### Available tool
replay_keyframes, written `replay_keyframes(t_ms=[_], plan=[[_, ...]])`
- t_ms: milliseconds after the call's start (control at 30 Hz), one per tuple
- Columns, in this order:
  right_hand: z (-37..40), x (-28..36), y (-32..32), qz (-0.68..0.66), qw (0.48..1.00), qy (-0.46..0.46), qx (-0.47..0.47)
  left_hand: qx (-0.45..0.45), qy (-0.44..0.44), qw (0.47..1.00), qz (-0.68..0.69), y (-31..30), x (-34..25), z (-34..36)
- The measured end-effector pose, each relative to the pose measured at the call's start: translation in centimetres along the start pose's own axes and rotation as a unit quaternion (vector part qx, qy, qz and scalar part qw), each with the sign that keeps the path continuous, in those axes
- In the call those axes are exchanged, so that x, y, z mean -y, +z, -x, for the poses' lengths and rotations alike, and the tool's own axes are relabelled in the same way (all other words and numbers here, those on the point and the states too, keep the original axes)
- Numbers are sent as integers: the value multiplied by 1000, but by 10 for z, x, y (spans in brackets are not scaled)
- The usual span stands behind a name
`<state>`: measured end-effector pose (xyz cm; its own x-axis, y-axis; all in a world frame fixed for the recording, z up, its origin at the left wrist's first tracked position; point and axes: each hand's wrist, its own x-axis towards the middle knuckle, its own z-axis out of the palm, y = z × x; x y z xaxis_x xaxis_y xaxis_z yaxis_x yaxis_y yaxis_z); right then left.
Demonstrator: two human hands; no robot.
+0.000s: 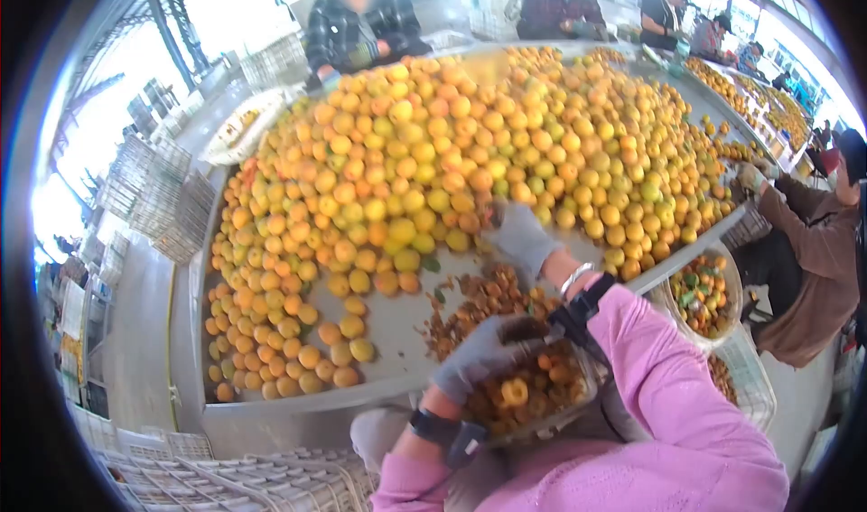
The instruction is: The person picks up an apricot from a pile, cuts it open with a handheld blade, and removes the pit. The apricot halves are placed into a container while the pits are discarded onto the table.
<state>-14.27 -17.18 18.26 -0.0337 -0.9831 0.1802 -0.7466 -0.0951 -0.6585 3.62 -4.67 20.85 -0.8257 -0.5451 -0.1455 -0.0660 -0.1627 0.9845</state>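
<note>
A large heap of orange-yellow apricots (406,160) covers the metal table (397,331). My right hand (524,237), in a grey glove, reaches to the near side of the heap. Its fingertips touch fruit there, but whether they grip one is hidden. My left hand (483,354), also gloved, hovers over the near rim of the table with thumb and fingers apart. Just below it sits a crate (587,390) of opened apricots (515,392). Between my hands lies a brown pile of stones and scraps (474,309).
At the right corner stands a basket (709,295) of mixed fruit, near a person in brown (808,241). Other people (366,24) work across the table. Stacked white crates (153,187) stand at left, and a crate (244,480) is close at lower left.
</note>
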Motion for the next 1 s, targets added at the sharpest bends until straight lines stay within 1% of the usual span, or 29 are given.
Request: replay_keyframes(t_ms=[33,100,133,200,233,300,367,400,467,500,533,567,600,633,667,700,733,767,800,833,867,900,933,967,1000], plan=[[-1,11,2,52,999,-8,-1,-9,-20,1000,19,-1,-5,0],[-9,11,15,160,987,-8,32,-15,-17,1000,9,1,-5,1],[-13,8,21,160,987,-15,23,-17,-24,999,15,0,-5,0],[-18,6,27,161,985,-10,63,-13,-24,999,26,-1,-9,-1],[-20,6,25,162,985,-12,60,-7,-32,998,46,-1,-7,-2],[-17,9,16,106,991,3,80,-6,-29,999,45,-5,4,-6],[-21,8,12,100,991,2,85,-17,-22,999,-28,-6,3,-9],[-22,10,11,113,989,4,90,-19,-20,999,-24,-6,2,-9],[-20,12,11,124,987,7,102,-43,-69,997,11,-4,-1,-6],[-18,24,3,112,986,26,122,-48,-72,996,15,-3,2,-4],[-17,32,-1,100,984,45,141,-76,-53,996,17,-4,5,-2],[-17,30,2,99,984,42,144,-103,-32,994,18,-4,5,-1],[-16,25,6,106,984,28,139,-121,-34,992,1,-4,0,1],[-14,23,6,114,984,13,133,-123,-34,992,3,-6,11,-3],[-14,24,7,115,984,12,135,-164,-9,986,-31,-14,32,-11],[-10,27,9,134,982,8,134,-205,13,977,-63,-12,30,-10],[-6,30,9,153,979,5,133,-223,-9,974,-36,-12,23,-6],[-3,32,7,152,979,5,135,-300,19,953,-16,-12,22,-8],[2,37,3,144,982,0,121,-375,44,926,5,-13,24,-9],[8,38,3,133,985,0,110,-428,29,901,66,-19,30,-10],[15,32,6,73,993,-12,89,-479,9,868,127,-24,37,-11],[28,36,4,68,992,0,102,-508,84,840,169,-27,42,-13],[40,49,-7,-62,992,18,105,-534,164,803,207,-31,42,-16],[48,60,-18,-189,976,34,101,-535,158,803,209,-32,29,-14],[55,66,-22,-189,975,40,105,-475,191,842,171,-30,11,-7]])
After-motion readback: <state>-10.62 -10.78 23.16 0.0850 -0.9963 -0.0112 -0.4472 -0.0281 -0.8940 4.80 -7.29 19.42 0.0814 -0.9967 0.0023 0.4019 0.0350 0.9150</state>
